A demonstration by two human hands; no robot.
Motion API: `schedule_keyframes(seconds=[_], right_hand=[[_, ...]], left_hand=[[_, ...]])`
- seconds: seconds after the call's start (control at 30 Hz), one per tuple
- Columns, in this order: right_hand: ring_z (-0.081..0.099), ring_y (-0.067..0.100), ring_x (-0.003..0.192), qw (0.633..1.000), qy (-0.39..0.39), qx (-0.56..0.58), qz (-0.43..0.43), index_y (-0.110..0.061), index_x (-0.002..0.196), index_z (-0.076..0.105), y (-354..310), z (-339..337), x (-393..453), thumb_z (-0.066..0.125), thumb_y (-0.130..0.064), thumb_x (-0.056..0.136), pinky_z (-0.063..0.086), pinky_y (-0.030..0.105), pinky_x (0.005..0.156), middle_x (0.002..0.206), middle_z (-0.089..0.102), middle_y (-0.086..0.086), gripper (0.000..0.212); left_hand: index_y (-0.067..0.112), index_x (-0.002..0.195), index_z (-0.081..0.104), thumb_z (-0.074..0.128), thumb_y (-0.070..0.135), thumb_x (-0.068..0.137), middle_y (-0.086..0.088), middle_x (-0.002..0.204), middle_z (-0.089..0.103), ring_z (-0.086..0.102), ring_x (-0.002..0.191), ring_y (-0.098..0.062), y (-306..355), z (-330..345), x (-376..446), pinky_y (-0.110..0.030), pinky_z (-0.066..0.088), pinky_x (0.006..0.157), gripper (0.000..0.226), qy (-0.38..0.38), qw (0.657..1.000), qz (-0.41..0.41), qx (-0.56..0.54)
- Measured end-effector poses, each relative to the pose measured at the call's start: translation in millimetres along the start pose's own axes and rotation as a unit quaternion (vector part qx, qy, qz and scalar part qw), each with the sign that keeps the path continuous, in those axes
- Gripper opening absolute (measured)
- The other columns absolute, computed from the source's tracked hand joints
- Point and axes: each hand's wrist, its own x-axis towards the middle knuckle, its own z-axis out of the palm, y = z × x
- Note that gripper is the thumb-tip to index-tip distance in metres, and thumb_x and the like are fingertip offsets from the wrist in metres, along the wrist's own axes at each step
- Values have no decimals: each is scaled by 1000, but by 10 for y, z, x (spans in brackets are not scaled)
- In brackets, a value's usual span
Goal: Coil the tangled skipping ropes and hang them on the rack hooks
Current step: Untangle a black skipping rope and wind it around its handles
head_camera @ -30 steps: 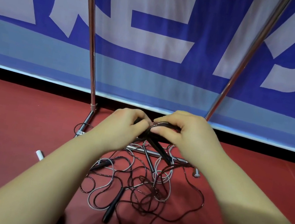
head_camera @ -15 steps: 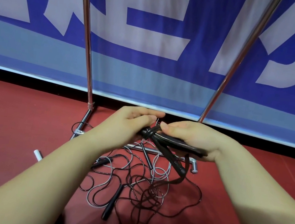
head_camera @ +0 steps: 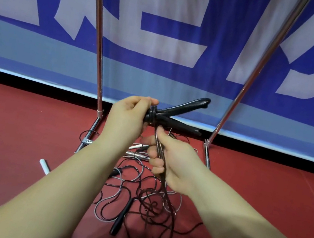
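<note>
Left hand [head_camera: 129, 118] grips two black handles [head_camera: 182, 115] at the knotted end. Right hand [head_camera: 173, 163] pinches dark cord [head_camera: 159, 148] just below; slack probably still meshes with floor tangle [head_camera: 137, 199]. Risk: pulling cinches knot, drags neighbours.

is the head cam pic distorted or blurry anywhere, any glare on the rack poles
Head view: wide-angle bend makes the two chrome rack poles lean outward; bright glare streaks run along them. The left hand, gripping the black rope handles, and the right hand, gripping the dark cord, are fairly sharp; the forearms at the bottom corners look stretched and soft. Lighting is even, shadows faint.
</note>
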Motion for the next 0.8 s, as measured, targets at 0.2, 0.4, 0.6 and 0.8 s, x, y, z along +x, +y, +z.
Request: schedule_keyframes(seconds=[0.2, 0.4, 0.6, 0.8], right_hand=[[48, 7, 41, 946, -4, -296, -130, -15, 87, 66, -23, 25, -138, 47, -29, 98, 42, 20, 46, 52, 53, -7, 26], [52, 10, 63, 792, 140, -508, -308, -23, 77, 69, -239, -256, -154, 70, -30, 82, 42, 30, 63, 62, 58, -8, 9], [57, 11, 72, 784, 150, -557, -228, -28, 82, 75, -347, -453, -94, 69, -51, 76, 43, 32, 68, 72, 62, -5, 25], [28, 10, 48, 842, 6, -530, -101, -17, 50, 44, -346, -512, -86, 59, -59, 78, 23, 25, 48, 50, 30, -3, 53]], left_hand=[[24, 71, 66, 53, 23, 93, 9, 54, 60, 50, 50, -8, -100, -154, 197, -29, 38, 56, 26, 84, 984, 77, 138], [23, 83, 72, 57, 24, 89, 5, 73, 68, 60, 71, -10, -144, -164, 193, -16, 40, 62, 17, -30, 956, 62, 285], [20, 95, 72, 53, 11, 93, 16, 48, 58, 46, 41, 4, -125, -196, 123, -11, 32, 45, 22, -188, 953, 31, 237], [10, 99, 72, 51, 3, 94, 8, 45, 50, 37, 40, -4, -70, -212, 78, -15, 29, 43, 23, -251, 955, -10, 160]])
